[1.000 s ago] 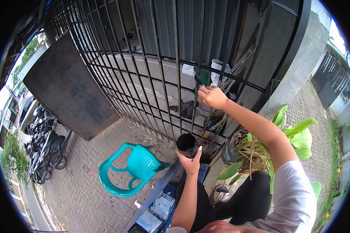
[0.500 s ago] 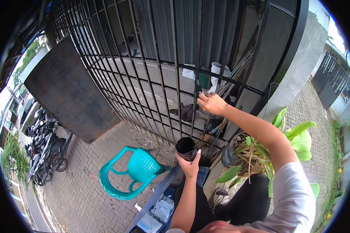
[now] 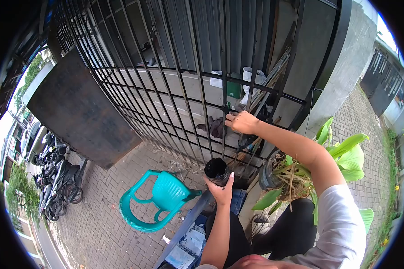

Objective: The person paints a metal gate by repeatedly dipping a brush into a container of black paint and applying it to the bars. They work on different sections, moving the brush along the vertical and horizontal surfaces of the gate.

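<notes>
My left hand (image 3: 220,192) is wrapped round a paint-blackened cup (image 3: 217,172), held upright in front of the lower bars with its dark inside facing me. At a vertical bar of the black metal gate (image 3: 203,96), the fingers of my right hand (image 3: 241,122) are pinched on a small paintbrush (image 3: 226,109). Its dark head lies against the bar near a cross rail, and most of its handle is hidden by my fingers. Dark specks mark the skin of my right hand.
A green plastic chair (image 3: 168,193) stands on the paving at left. A potted plant (image 3: 283,179) is close by my right arm. Behind the bars are a green container (image 3: 234,86) and a dark cloth (image 3: 214,127). Motorcycles (image 3: 60,184) are parked far left.
My right hand has moved down along the bar with the paintbrush. My left hand still holds the cup in nearly the same place. The view has shifted slightly.
</notes>
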The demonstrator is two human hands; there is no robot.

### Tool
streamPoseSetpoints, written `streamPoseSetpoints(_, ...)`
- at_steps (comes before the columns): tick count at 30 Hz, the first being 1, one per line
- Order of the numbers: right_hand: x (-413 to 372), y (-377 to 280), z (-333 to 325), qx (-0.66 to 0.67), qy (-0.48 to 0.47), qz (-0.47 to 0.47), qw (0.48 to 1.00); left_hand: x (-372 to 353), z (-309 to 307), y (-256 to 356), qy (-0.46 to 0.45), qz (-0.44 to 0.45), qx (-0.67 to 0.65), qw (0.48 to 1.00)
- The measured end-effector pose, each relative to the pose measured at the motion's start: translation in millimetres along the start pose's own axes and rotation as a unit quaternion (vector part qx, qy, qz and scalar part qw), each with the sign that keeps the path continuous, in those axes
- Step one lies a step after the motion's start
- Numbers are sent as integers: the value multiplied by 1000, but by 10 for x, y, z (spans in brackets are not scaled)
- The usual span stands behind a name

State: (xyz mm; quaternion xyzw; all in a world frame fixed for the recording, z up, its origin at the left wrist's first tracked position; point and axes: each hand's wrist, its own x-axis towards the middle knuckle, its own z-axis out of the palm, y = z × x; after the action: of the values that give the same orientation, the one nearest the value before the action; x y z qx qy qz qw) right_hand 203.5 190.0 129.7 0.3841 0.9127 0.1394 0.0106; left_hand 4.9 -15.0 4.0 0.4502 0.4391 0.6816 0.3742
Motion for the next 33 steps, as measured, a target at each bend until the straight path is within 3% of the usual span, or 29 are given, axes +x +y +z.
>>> streamPoseSetpoints(2, 3, -10, 22, -31, 117, -13, 993, 11, -6, -11, -1, 5, 3, 1000)
streamPoseSetpoints(5, 29, 30, 130, -49, 73, 2, 996, 6, 26, 47, 17, 3, -7, 1000)
streamPoseSetpoints(6, 42, 43, 181, 0, -11, 14, 1000, 12, 45, 77, 30, 0, -18, 999)
streamPoseSetpoints(9, 47, -33, 184, -2, -19, 4, 1000, 1, 47, 62, 32, -3, -10, 999)
streamPoseSetpoints(10, 24, -33, 219, -26, 42, -18, 999, 12, 42, 44, 34, 19, 7, 999)
streamPoseSetpoints(13, 18, -23, 286, -103, 86, 5, 991, -2, 31, 24, 25, -12, -34, 999)
streamPoseSetpoints(14, 20, -33, 279, -61, -3, 26, 998, -4, 36, 34, 24, -12, -35, 999)
streamPoseSetpoints(15, 11, -33, 264, -63, -3, 26, 998, 4, 33, 45, 23, -1, -22, 999)
streamPoseSetpoints(17, 33, -90, 152, -58, 53, -20, 997, 28, 31, 41, 24, 12, -7, 1000)
streamPoseSetpoints(21, 6, -100, 117, -89, 107, 17, 990, 7, 22, 75, 27, -6, -18, 999)
streamPoseSetpoints(22, 29, -106, 136, -52, 45, 22, 997, 12, 35, 89, 27, -9, -27, 999)
streamPoseSetpoints(25, 22, -118, 100, -24, 4, 18, 1000, 16, 47, 107, 33, 2, -18, 999)
streamPoseSetpoints(27, 19, -129, -18, -56, 58, 17, 997, 24, 29, 36, 33, 2, -13, 999)
streamPoseSetpoints(29, 39, -71, -38, -66, 170, 30, 983, -5, 22, 30, 34, -2, -9, 999)
streamPoseSetpoints(33, 24, -187, 257, -60, 54, 27, 996, 17, 29, 25, 37, -2, -6, 999)
